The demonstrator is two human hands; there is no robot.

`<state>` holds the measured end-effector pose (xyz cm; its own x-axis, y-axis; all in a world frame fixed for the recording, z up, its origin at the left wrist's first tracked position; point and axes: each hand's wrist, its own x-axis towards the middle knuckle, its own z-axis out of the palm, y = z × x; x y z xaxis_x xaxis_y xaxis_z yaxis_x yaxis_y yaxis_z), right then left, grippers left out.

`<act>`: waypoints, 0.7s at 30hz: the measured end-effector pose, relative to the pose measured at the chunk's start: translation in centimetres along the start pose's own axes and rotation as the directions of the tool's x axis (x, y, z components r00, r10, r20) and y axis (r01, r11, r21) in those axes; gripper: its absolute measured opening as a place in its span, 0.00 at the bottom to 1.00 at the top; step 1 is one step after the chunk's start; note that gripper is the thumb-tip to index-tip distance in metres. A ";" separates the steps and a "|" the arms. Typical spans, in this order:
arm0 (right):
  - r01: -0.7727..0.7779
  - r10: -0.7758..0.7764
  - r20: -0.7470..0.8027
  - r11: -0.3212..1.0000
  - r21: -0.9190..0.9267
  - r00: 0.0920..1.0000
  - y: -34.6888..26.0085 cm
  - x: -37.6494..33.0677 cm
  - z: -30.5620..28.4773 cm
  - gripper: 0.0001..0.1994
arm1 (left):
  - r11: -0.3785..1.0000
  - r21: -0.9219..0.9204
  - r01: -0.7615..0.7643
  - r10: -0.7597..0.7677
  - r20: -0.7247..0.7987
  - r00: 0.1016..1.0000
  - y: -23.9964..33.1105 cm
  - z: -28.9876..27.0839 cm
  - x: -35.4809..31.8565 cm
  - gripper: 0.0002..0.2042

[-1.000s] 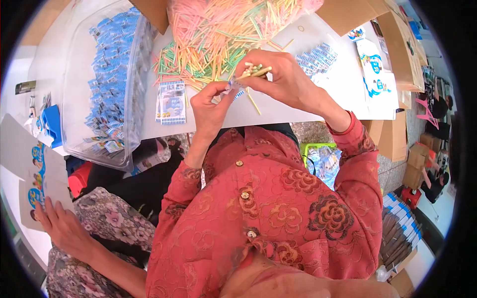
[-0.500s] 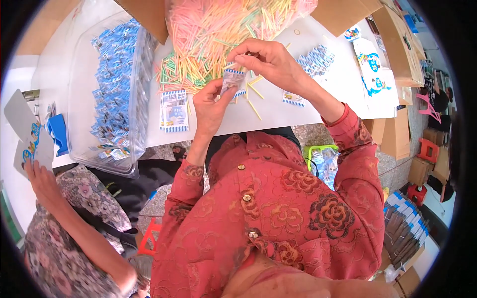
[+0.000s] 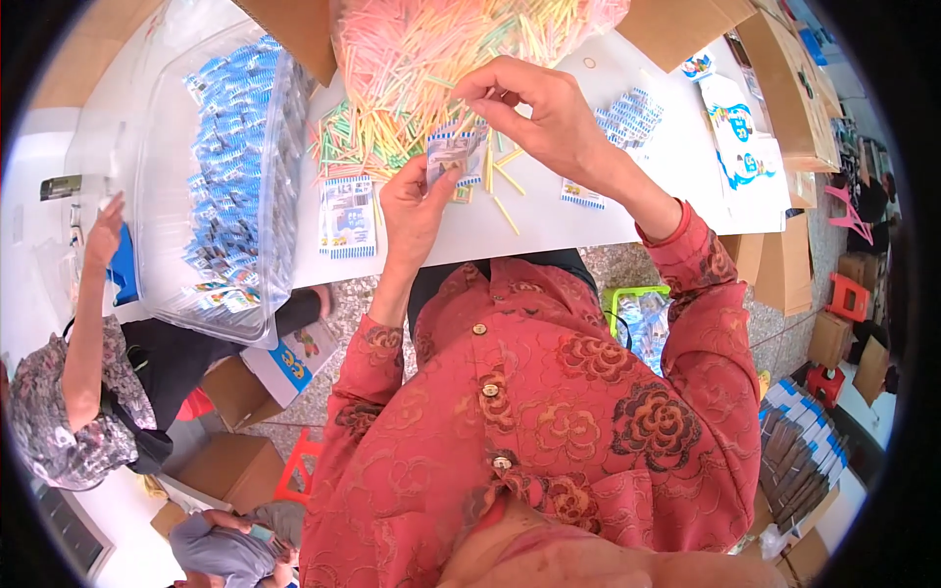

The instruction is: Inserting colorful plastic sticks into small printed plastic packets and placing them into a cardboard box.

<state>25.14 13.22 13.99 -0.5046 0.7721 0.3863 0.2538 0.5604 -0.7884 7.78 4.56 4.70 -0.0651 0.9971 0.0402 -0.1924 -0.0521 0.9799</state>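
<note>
My left hand [image 3: 412,211] is closed on the lower end of a small flat packet [image 3: 450,157] with blue-and-white striped ends, held over the table's near side. Just above and right of it, my right hand [image 3: 534,108] has thumb and fingers pinched together, apart from the packet. Whether a thin stick is between those fingertips I cannot make out. Behind my hands lies a heap of thin pastel sticks [image 3: 368,137], spilling from a large clear bag [image 3: 431,39]. A few loose sticks [image 3: 505,204] lie beside the packet.
A clear plastic bin [image 3: 162,196] of blue-striped packets stands at left. Flat packets [image 3: 346,218] lie near the table edge, with more packets [image 3: 627,120] at right. Printed card sheets [image 3: 735,132] and cardboard boxes [image 3: 784,88] line the right. A co-worker's hand [image 3: 105,233] is beyond the bin.
My right hand has drawn up and away from the packet, which now faces me more flatly. The co-worker at left has moved back, and a printed white box shows on the floor beside the bin.
</note>
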 end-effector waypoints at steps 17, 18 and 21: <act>0.015 -0.005 0.116 0.997 -0.079 0.993 -0.3 -0.1 0.3 0.13 | 0.993 0.114 -0.017 0.020 -0.022 1.000 -0.3 -0.3 -0.3 0.10; 0.114 -0.087 0.160 0.979 -0.170 0.983 -0.2 -0.3 0.4 0.14 | 0.991 0.130 -0.009 0.012 -0.018 1.000 0.0 -0.2 -0.3 0.10; 0.222 -0.204 0.131 0.964 -0.145 0.970 -0.3 -0.2 0.3 0.14 | 0.997 0.077 0.000 0.001 -0.006 1.000 0.7 0.2 -0.4 0.10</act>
<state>24.93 12.79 13.93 -0.6497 0.5955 0.4724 0.2521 0.7551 -0.6052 7.83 4.18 5.39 -0.0713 0.9967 0.0397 -0.1163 -0.0479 0.9921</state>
